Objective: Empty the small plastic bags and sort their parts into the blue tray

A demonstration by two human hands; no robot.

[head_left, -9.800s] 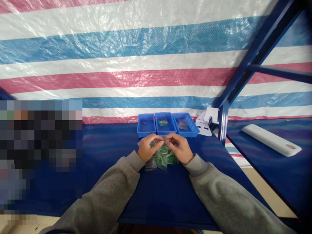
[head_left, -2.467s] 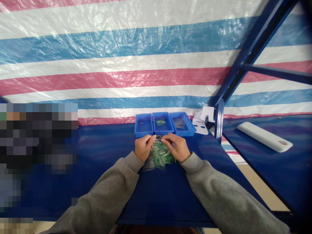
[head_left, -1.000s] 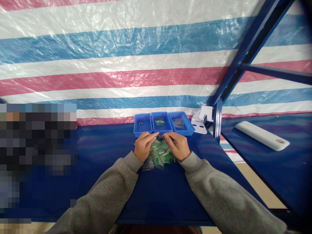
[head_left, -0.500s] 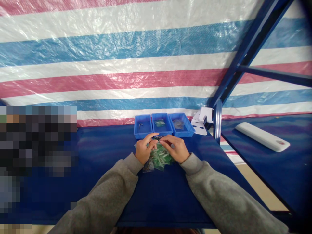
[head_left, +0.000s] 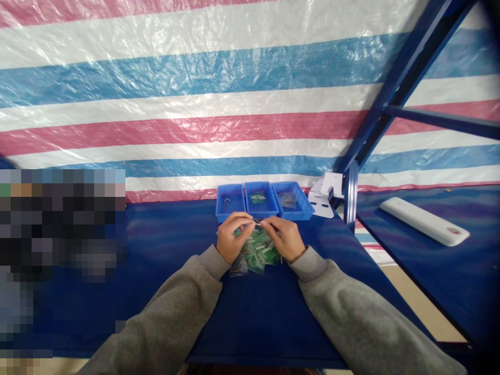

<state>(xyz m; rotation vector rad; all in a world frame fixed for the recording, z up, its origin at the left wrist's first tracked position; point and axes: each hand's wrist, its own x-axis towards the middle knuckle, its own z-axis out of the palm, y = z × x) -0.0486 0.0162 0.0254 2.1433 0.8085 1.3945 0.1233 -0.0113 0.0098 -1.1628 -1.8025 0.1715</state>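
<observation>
Small metallic pieces [head_left: 257,223] (type not resolvable) are pinched in the fingertips of the left hand [head_left: 231,238] and right hand [head_left: 288,239]. Green plastic packets [head_left: 258,253] are heaped at 6 o'clock of them; three blue bins [head_left: 266,210] are lined up at 12 o'clock.

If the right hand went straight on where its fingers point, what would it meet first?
The right hand would likely first meet the small shiny piece, which it may already be touching or holding, then the left hand just across from it; depth is hard to judge here.
</observation>
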